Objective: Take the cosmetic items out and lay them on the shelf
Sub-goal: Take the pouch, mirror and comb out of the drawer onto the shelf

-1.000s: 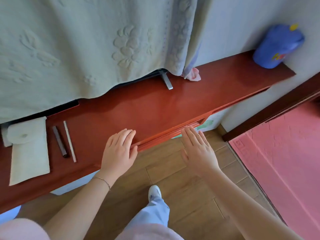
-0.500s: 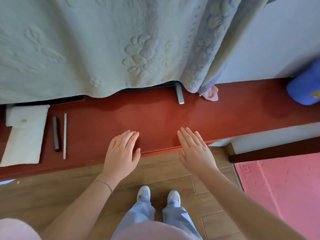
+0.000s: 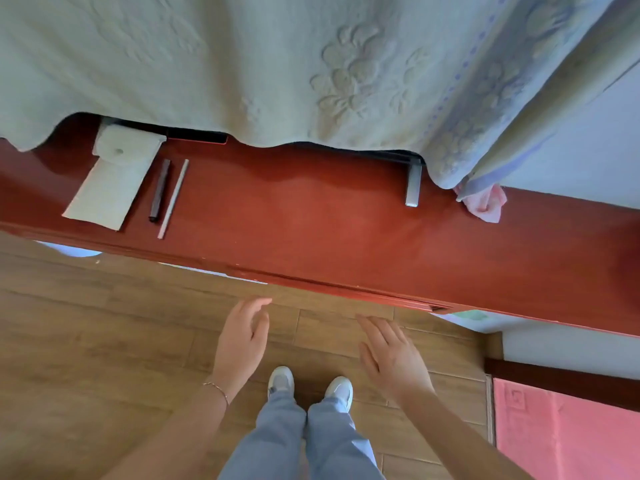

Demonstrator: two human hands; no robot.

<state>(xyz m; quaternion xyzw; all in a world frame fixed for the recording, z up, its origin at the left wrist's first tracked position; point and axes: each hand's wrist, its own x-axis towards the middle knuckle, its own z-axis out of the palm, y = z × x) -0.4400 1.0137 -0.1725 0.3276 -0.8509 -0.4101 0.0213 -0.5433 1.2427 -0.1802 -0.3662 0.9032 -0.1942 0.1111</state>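
A red wooden shelf (image 3: 311, 223) runs across the view. On its left part lie a cream snap-button pouch (image 3: 112, 178), a dark slim cosmetic stick (image 3: 160, 190) and a pale thin cosmetic pencil (image 3: 173, 199), side by side. My left hand (image 3: 240, 341) and my right hand (image 3: 391, 355) hover over the floor just in front of the shelf's edge. Both hands hold nothing, fingers apart, and they touch neither the shelf nor the items.
A pale embossed cloth (image 3: 277, 64) drapes over something standing on the shelf; a grey metal foot (image 3: 413, 188) sticks out below it. A pink rag (image 3: 485, 206) lies on the right. Wooden floor (image 3: 104, 341) below, pink mat (image 3: 568, 431) at right.
Both hands have come off the shelf's front edge and drawn back over the floor. The view has shifted, so the pouch and the two sticks now sit higher and nearer the middle.
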